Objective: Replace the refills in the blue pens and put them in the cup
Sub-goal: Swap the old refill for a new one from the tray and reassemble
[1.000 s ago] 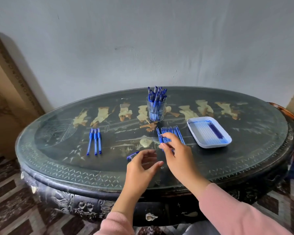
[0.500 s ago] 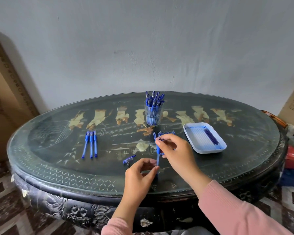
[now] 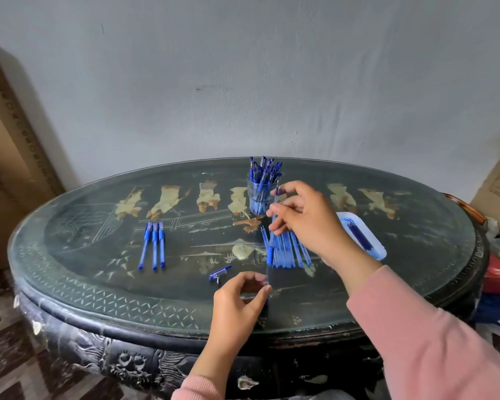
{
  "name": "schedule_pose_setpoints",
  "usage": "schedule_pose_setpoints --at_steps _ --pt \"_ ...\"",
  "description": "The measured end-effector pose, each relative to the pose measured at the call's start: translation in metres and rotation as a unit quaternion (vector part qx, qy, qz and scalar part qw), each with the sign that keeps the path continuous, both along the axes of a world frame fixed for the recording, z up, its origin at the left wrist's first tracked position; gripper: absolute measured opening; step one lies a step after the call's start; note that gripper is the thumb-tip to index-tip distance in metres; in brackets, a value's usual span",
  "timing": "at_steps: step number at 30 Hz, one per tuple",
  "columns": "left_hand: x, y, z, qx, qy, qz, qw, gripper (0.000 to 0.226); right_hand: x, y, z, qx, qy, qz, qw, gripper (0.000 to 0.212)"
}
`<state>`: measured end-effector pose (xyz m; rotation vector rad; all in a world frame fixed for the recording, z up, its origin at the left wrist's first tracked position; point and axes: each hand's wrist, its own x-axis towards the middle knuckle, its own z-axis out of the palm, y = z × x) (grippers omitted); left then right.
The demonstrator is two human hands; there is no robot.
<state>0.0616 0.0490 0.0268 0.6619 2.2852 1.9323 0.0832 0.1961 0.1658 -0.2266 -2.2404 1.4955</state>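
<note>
A clear pen body with a blue grip stands nearly upright above the table between both hands. My left hand pinches its lower end. My right hand pinches its upper part, whose thin top end sticks up in front of the cup. The clear cup, full of blue pens, stands at the middle back. A row of several blue refills lies under my right hand. Three capped blue pens lie side by side on the left. A loose blue cap lies just left of my left hand.
A white tray holding several refills sits to the right, partly hidden by my right wrist. The dark oval table has a glass top and stands against a grey wall. Cardboard leans at the far left, and boxes crowd the right edge.
My right hand has risen from the refill row toward the cup, drawing the pen's upper part up. My left hand keeps its pinch on the lower end.
</note>
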Motion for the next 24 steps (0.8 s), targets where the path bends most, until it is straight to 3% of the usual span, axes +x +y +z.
schedule_pose_setpoints --at_steps 3,9,15,24 --pt "0.0 0.0 0.0 0.005 -0.005 0.004 1.0 0.016 -0.002 0.004 0.011 -0.044 0.006 0.001 0.999 0.02" --pt "-0.011 -0.018 0.011 0.079 -0.02 0.069 0.994 0.013 -0.019 0.024 0.018 -0.19 0.084 -0.105 0.972 0.013" --pt "-0.069 -0.065 0.014 0.069 -0.016 0.202 0.977 0.014 -0.054 0.021 -0.052 0.031 -0.092 -0.16 0.982 0.02" --pt "-0.093 -0.075 0.005 0.014 -0.033 0.192 0.981 0.012 -0.094 0.013 -0.103 0.178 -0.202 -0.172 0.948 0.016"
